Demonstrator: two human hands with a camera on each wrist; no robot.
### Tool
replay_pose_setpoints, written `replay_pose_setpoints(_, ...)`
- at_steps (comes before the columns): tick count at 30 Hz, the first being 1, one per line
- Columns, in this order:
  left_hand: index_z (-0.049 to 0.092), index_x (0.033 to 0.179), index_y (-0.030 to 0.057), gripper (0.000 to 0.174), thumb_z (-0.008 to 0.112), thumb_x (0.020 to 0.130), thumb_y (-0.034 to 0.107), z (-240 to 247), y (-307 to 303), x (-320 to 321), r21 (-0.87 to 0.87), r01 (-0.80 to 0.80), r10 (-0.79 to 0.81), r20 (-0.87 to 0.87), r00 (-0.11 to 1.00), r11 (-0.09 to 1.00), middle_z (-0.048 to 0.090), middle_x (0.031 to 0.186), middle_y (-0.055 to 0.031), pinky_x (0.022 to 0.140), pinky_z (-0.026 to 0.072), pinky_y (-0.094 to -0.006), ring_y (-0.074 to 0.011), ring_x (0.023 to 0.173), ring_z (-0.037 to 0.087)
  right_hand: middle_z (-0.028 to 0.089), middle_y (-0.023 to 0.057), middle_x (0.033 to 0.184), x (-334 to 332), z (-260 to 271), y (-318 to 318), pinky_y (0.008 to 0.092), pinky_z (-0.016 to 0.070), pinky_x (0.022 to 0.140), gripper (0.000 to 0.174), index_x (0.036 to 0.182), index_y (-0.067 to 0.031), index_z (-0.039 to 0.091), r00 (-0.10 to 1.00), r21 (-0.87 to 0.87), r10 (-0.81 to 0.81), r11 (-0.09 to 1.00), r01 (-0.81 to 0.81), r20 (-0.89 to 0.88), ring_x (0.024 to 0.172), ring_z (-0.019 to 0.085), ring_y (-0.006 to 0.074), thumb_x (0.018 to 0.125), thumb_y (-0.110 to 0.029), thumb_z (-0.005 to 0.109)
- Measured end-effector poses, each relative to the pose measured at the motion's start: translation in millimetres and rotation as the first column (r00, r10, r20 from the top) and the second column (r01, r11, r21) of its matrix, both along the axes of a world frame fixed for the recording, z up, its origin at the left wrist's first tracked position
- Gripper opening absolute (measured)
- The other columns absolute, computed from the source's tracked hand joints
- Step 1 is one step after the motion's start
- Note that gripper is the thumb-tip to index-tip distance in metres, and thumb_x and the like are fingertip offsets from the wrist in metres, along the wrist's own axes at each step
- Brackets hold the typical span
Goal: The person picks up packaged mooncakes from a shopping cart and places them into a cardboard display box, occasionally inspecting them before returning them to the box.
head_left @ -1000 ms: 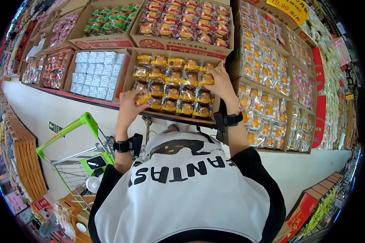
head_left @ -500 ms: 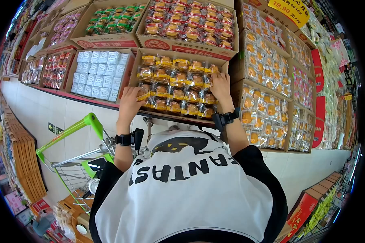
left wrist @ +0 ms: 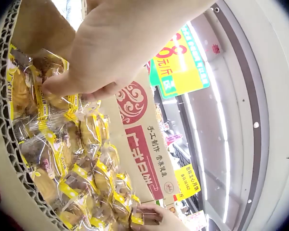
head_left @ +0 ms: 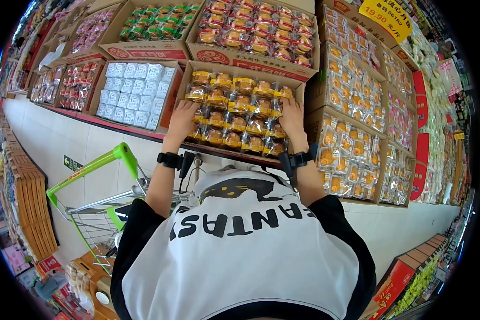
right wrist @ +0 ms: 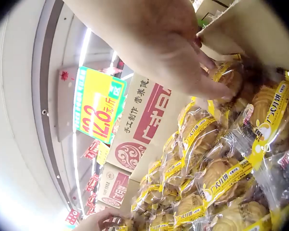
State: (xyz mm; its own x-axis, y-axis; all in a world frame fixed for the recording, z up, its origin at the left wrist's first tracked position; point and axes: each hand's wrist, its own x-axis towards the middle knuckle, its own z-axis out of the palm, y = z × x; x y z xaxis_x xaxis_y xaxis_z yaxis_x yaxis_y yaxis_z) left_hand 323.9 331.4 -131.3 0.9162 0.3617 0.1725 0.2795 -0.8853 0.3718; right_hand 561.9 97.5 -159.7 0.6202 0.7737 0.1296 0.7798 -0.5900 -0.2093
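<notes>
In the head view, a cardboard box (head_left: 184, 88) before me holds rows of mooncakes (head_left: 241, 104) in clear wrappers with yellow bands. My left hand (head_left: 184, 118) reaches into its left side, and the left wrist view shows the thumb and curled fingers on either side of a wrapped mooncake (left wrist: 58, 98). On the right side of the box is my right hand (head_left: 292, 118). Its thumb and fingers pinch another mooncake (right wrist: 229, 72) in the right wrist view, close to the cardboard wall. Each palm hides part of the mooncake under it.
Behind stands a box of red-banded mooncakes (head_left: 258, 32). White packets (head_left: 133, 90) fill the box to the left, and bagged cakes (head_left: 352, 149) lie in boxes to the right. A green-handled shopping cart (head_left: 90, 169) stands at my left. A yellow price sign (head_left: 386, 18) hangs at the back right.
My left hand has moved up and right, further into the box along its left column. My right hand has come down slightly from the right column's upper part. The whole view has shifted a little.
</notes>
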Motion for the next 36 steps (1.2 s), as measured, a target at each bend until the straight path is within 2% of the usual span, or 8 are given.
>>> replay_pose_setpoints(6,0.052,0.099,0.0041,0.043,0.053,0.058,-0.009,-18.6,-0.4,4.5,0.019,-0.026,0.027,-0.053,0.998,0.999,0.053,0.098,-0.0107,0.086,0.0391,-0.0363,-0.0301,0.103,0.043,0.047,0.0152,0.101,-8.9,4.2,-4.5,0.0399,0.0364,0.088,0.046,0.105,-0.0018,0.049,0.996,0.13,-0.008,0.991,0.02,-0.088,0.099,0.044,0.0349,0.061,0.007,0.057)
replay_pose_setpoints(8,0.051,0.104,0.0044,0.048,0.054,0.058,-0.008,-20.2,-3.4,2.5,0.069,-0.085,0.088,-0.043,0.995,0.994,0.049,0.106,-0.0114,0.088,0.0381,-0.0371,-0.0312,0.105,0.042,0.046,0.0153,0.102,-11.5,8.5,-7.0,0.0401,0.0368,0.088,0.046,0.107,-0.0011,0.048,0.993,0.143,-0.01,0.989,0.027,-0.115,0.1,0.043,0.0353,0.062,0.007,0.057)
replay_pose_setpoints(15,0.05,0.107,0.0066,0.05,0.059,0.059,-0.004,-2.9,-28.6,-11.2,0.075,-0.166,0.168,-0.015,0.986,0.983,0.042,0.113,-0.0158,0.084,0.0416,-0.0404,-0.035,0.102,0.041,0.045,0.0155,0.107,-19.2,16.3,-12.5,0.0388,0.0374,0.089,0.043,0.108,0.0017,0.049,0.973,0.246,-0.023,0.966,0.08,-0.229,0.102,0.042,0.0344,0.066,0.006,0.057)
replay_pose_setpoints(18,0.048,0.113,0.0085,0.054,0.059,0.061,0.0,-14.6,-37.3,-18.3,0.031,-0.244,0.246,-0.125,0.961,0.969,0.036,0.122,-0.0189,0.085,0.042,-0.0412,-0.0373,0.107,0.039,0.045,0.0157,0.108,-22.0,16.8,-13.0,0.0394,0.0392,0.088,0.041,0.108,0.0027,0.05,0.963,0.205,-0.056,0.972,0.113,-0.265,0.102,0.042,0.0339,0.068,0.004,0.057)
replay_pose_setpoints(20,0.039,0.126,0.018,0.06,0.058,0.07,0.007,-27.8,-36.4,-26.2,0.028,-0.135,0.138,-0.19,0.972,0.99,0.027,0.132,-0.0207,0.086,0.0418,-0.0429,-0.0401,0.117,0.032,0.045,0.0162,0.109,-23.2,15.2,-13.7,0.0396,0.0398,0.087,0.04,0.108,0.003,0.051,0.952,0.163,-0.081,0.978,0.133,-0.295,0.103,0.042,0.0339,0.069,0.002,0.057)
replay_pose_setpoints(23,0.04,0.127,0.0174,0.063,0.06,0.068,0.008,-27.6,-40.5,-26.2,0.036,-0.165,0.169,-0.251,0.953,0.986,0.022,0.136,-0.019,0.09,0.0393,-0.0437,-0.0387,0.122,0.029,0.045,0.0173,0.112,-25.8,9.2,-14.7,0.04,0.0394,0.088,0.041,0.11,0.0035,0.05,0.964,0.139,-0.056,0.986,0.094,-0.26,0.102,0.043,0.0351,0.07,-0.003,0.058)
replay_pose_setpoints(29,0.039,0.128,0.0185,0.063,0.06,0.069,0.01,-33.0,-40.7,-26.2,0.077,-0.185,0.199,-0.232,0.952,0.98,0.022,0.136,-0.0184,0.089,0.0393,-0.045,-0.0355,0.122,0.03,0.043,0.0166,0.118,-28.4,8.6,-16.8,0.0388,0.0353,0.093,0.05,0.118,0.004,0.045,0.976,0.088,-0.035,0.995,0.055,-0.216,0.108,0.04,0.0352,0.072,-0.01,0.06)
replay_pose_setpoints(36,0.037,0.13,0.0233,0.061,0.055,0.073,0.012,-33.6,-41.7,-24.5,0.111,-0.22,0.241,-0.242,0.94,0.969,0.022,0.138,-0.0181,0.089,0.0388,-0.0457,-0.038,0.121,0.031,0.034,0.0208,0.126,-34.4,5.3,-18.2,0.0398,0.0318,0.097,0.061,0.124,0.0069,0.033,0.979,0.011,0.004,1.0,-0.001,-0.205,0.114,0.034,0.0373,0.075,-0.015,0.061)
